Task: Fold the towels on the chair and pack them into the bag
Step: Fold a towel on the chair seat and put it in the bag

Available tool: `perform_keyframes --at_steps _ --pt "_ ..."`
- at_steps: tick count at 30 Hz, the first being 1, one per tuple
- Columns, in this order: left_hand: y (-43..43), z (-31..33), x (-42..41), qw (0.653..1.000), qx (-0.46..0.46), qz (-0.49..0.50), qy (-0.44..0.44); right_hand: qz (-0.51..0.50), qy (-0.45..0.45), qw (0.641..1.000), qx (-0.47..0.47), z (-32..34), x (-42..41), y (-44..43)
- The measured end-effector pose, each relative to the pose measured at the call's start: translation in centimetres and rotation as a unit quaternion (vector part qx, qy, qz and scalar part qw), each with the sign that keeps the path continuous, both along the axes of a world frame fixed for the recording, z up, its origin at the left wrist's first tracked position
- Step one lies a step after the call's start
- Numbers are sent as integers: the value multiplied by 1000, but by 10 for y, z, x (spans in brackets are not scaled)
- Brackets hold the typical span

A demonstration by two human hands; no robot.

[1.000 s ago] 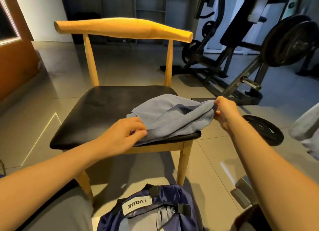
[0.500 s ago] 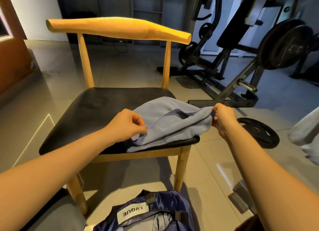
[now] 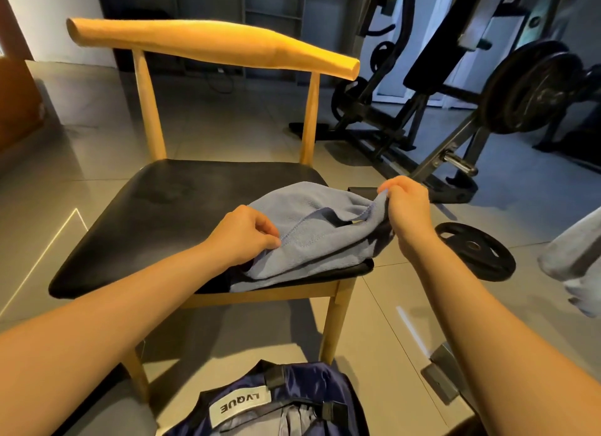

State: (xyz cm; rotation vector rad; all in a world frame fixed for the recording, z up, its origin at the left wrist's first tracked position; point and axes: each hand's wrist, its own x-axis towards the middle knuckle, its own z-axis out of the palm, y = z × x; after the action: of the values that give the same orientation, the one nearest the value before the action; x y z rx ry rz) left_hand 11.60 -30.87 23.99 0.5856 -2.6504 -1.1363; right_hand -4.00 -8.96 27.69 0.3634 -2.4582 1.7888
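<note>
Rumpled pale-blue fleece towel on black seat of wooden chair, centre frame | left hand pinches its stitched hem | right hand pinches raised corner | navy bag bottom centre, on floor.

Your arms are bare for their whole visible length: your left forearm and your right forearm are uncovered from the wrists to the edge of the view. Your left grip and right grip are bare hands, with fingers, knuckles and wrists uncovered. Low at the left, beneath your left forearm, there is a stretch of plain grey cloth. It looks like a garment over your leg, though its cut cannot be told.
</note>
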Motion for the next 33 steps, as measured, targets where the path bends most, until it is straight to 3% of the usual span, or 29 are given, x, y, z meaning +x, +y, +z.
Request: perform_keyframes --at_steps 6,10,12,14,18,22,25,27,30,33 --pt "3 6 2 999 -21 -22 -29 77 191 963 172 6 20 -41" --pt "-8 18 8 999 -15 -41 -1 193 269 895 298 5 40 -66" --pt "-14 23 12 999 -9 -47 12 270 256 860 350 4 46 -75" --pt "-18 24 16 998 0 -55 15 331 217 849 350 0 47 -81" --pt "-22 23 22 997 26 -65 18 402 151 852 299 -5 45 -87" --pt "-27 25 33 993 -17 -14 113 405 123 863 276 -6 40 -86" --pt "-21 26 59 980 -68 -109 149 385 109 882 251 -7 37 -82" --pt "-7 16 75 948 -194 -223 116 371 113 890 239 -9 36 -82" --pt "13 -11 83 824 -433 -357 81 355 124 895 239 -12 35 -83" --pt "12 -36 79 721 -574 -384 54 339 117 904 234 -15 33 -83"
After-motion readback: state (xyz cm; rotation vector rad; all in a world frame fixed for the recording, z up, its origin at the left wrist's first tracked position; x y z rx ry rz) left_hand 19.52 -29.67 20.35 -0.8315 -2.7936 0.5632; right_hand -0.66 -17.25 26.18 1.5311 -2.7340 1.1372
